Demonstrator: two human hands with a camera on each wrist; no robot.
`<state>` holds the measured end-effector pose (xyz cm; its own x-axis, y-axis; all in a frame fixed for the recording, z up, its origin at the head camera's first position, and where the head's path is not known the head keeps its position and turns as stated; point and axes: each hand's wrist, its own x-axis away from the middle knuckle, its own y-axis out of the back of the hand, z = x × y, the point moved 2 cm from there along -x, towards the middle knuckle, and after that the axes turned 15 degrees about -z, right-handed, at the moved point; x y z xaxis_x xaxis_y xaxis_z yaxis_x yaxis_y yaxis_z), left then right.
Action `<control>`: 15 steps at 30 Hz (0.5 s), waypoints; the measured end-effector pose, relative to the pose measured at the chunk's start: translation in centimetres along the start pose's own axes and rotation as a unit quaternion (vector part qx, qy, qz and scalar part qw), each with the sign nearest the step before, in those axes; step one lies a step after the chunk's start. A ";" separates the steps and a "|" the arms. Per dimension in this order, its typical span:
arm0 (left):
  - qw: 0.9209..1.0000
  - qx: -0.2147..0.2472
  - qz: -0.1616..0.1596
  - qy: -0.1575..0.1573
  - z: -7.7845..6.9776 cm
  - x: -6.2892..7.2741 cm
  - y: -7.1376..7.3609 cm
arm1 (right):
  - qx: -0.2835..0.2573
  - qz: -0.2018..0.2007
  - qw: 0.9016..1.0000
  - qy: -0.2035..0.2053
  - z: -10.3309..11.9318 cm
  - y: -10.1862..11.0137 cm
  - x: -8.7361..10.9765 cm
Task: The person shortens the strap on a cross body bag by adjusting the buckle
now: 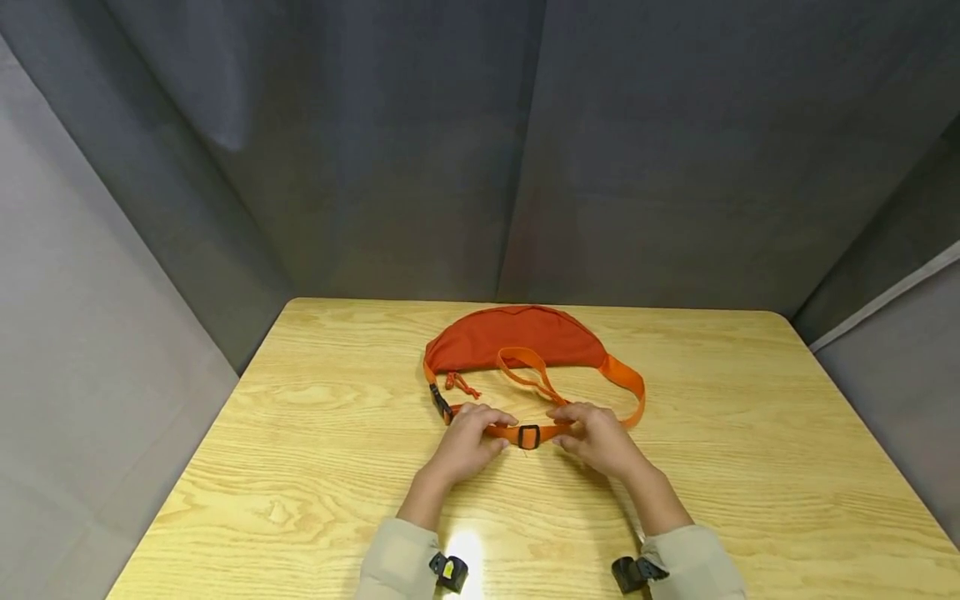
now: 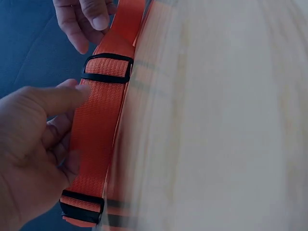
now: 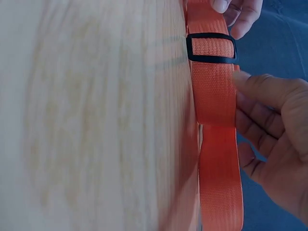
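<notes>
Where the strap runs nearest the person: flat, ribbed orange webbing [image 2: 96, 144] lies crosswise on the table, its weave tight and its edges straight, between the two hands.
Slider: a black rectangular frame [image 2: 107, 78] with rounded corners, smooth against the webbing, sits midway between the hands.
Left hand: thumb and curled fingers [image 1: 468, 437] lightly grasp the strap by its edge, to the left of the slider; how firmly, I cannot tell.
Right hand: mirroring that, it [image 1: 600, 437] pinches the webbing's edge on the slider's other side, thumb close to the black frame.
Pouch: a rust-red half-moon of fabric [image 1: 517, 337], domed along the top and nearly straight below, lies beyond the hands near the table's far edge.
Loose loop: a narrow-looking orange band [image 1: 528, 353] bends up from near the right hand and overlaps the pouch's lower edge.
Clip: a dark buckle [image 1: 440, 402] joins the webbing at the pouch's left, beside a thin knotted red cord [image 1: 461, 383].
Table: pale yellow wood grain [image 1: 300, 467], rounded far corners, a glossy patch of light near the left sleeve [image 1: 401, 558].
Backdrop: dark grey cloth [image 1: 420, 167], hanging in broad, soft folds.
</notes>
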<state>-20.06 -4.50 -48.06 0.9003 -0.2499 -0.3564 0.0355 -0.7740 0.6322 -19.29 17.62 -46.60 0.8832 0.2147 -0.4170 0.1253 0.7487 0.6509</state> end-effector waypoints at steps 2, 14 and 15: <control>1.000 -0.020 -0.004 -0.001 0.1 -0.1 0.1 | 0.024 -0.001 1.000 0.012 0.1 -0.1 -0.1; 0.999 -0.008 -0.021 0.026 0.3 -0.1 0.2 | 0.062 -0.019 0.997 0.044 -0.2 -0.4 -0.3; 0.999 -0.003 -0.024 0.026 0.3 -0.1 0.3 | 0.051 -0.015 0.998 0.034 -0.3 -0.3 -0.3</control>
<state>-20.24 -4.89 -48.03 0.9186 -0.1823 -0.3507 0.0815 -0.7809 0.6193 -19.73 17.47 -46.87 0.8459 0.2378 -0.4773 0.1998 0.6885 0.6971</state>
